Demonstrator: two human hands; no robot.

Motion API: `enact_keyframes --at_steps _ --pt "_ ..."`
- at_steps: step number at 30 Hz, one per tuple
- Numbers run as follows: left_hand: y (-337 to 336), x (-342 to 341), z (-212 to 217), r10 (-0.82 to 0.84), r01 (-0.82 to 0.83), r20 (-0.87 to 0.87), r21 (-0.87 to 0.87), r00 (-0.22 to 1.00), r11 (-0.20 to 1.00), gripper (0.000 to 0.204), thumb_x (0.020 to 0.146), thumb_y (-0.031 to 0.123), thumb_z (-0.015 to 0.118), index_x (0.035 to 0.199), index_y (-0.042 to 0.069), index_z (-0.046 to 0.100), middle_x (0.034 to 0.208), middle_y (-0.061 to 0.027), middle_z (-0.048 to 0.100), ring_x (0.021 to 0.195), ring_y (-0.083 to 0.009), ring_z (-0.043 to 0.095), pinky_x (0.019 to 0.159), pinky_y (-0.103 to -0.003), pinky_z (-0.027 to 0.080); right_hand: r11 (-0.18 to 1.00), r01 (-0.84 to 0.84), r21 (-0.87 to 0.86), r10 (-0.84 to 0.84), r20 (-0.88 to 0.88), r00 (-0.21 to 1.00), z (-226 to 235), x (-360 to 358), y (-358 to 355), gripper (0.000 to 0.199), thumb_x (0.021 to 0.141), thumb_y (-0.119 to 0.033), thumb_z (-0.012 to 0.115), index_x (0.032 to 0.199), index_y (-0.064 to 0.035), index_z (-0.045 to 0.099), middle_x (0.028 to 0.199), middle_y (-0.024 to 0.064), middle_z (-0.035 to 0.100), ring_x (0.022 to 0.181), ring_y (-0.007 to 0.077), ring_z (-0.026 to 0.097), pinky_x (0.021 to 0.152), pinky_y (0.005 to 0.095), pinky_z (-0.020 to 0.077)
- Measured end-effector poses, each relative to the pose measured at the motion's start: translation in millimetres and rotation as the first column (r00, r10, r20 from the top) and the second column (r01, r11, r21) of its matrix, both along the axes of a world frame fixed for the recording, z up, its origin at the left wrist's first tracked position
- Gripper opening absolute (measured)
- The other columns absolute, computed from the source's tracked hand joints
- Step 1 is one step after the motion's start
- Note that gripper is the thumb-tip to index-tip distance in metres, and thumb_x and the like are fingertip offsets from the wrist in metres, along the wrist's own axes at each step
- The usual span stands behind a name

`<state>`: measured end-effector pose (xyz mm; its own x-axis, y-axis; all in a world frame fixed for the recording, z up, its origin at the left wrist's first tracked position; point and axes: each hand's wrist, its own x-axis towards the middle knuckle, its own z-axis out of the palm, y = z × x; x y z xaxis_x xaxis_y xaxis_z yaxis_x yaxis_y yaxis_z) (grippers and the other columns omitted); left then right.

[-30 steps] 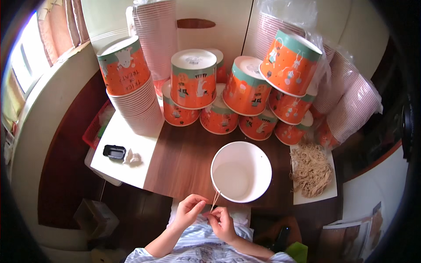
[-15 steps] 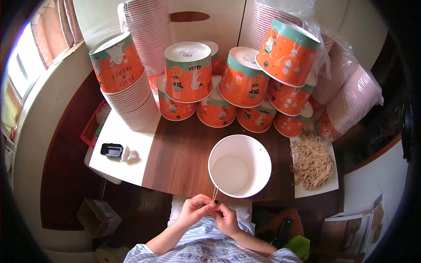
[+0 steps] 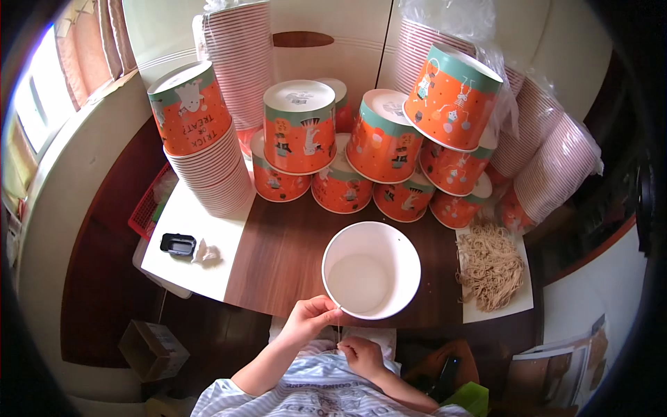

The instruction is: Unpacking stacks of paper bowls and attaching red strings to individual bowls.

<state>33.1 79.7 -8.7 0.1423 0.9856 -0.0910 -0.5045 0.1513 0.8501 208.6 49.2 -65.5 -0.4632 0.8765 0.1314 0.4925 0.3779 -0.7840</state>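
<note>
A white-lined paper bucket (image 3: 396, 278) stands mouth up at the table's front edge. My left hand (image 3: 309, 321) pinches a thin beige string (image 3: 339, 331) right at the bucket's near rim; whether the fingers also grip the rim is hard to tell. Lower down, close to my shirt, my right hand (image 3: 363, 356) is closed on the same string, which runs taut between both hands. A small dark spot shows on the inner wall of the bucket's far side.
Upside-down orange and green paper buckets (image 3: 299, 135) are stacked along the back. A tall nested stack (image 3: 208, 174) stands left, bagged stacks (image 3: 556, 160) right. Tangled beige string (image 3: 492, 267) lies on a white sheet at right. A black tray (image 3: 178, 244) and crumpled tissue (image 3: 206, 251) are left.
My hands were together just below the rim. Now the left is up at the rim and the right is lower, with string stretched between them. The bucket appears slightly lower and further left.
</note>
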Motion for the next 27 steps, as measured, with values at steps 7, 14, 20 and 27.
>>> enact_keyframes --at_steps 7,14,20,27 --pt "7 9 7 0.144 -0.128 -0.288 0.075 0.947 0.989 0.008 0.081 0.008 0.061 0.080 0.000 0.061 0.076 0.0015 0.057 0.069 -0.0051 0.051 0.063 -0.019 0.041 0.995 -0.088 0.037 0.077 0.228 0.971 18 13 8 0.009 0.078 -0.020 0.055 0.080 -0.0133 0.060 0.076 0.0048 0.063 0.072 0.0254 0.061 0.059 0.0363 0.0483" --pt "24 11 10 0.118 -0.119 -0.137 0.003 0.983 0.993 0.011 0.081 0.011 0.062 0.080 0.000 0.062 0.078 0.0009 0.060 0.074 -0.0053 0.051 0.067 -0.020 0.041 0.999 0.014 0.037 -0.017 0.103 0.995 6 15 16 0.008 0.076 -0.019 0.059 0.076 -0.0116 0.062 0.072 0.0085 0.063 0.066 0.0274 0.061 0.057 0.0367 0.0480" --pt "29 15 10 0.128 -0.133 -0.096 -0.042 0.987 0.990 0.012 0.081 0.012 0.061 0.081 -0.001 0.062 0.077 0.0001 0.061 0.073 -0.0047 0.051 0.068 -0.020 0.040 0.993 -0.027 0.112 0.018 0.079 0.997 14 11 16 0.005 0.074 -0.015 0.062 0.076 -0.0105 0.062 0.072 0.0086 0.063 0.066 0.0267 0.061 0.056 0.0346 0.0484" --pt "27 14 5 0.100 -0.118 -0.129 -0.147 0.987 0.982 0.014 0.080 0.014 0.064 0.080 0.000 0.062 0.075 0.0020 0.059 0.069 -0.0036 0.049 0.063 -0.018 0.040 0.988 -0.025 0.154 0.011 0.087 0.996 14 12 10 0.009 0.076 -0.019 0.061 0.078 -0.0109 0.061 0.073 0.0060 0.063 0.064 0.0253 0.062 0.052 0.0349 0.0480"
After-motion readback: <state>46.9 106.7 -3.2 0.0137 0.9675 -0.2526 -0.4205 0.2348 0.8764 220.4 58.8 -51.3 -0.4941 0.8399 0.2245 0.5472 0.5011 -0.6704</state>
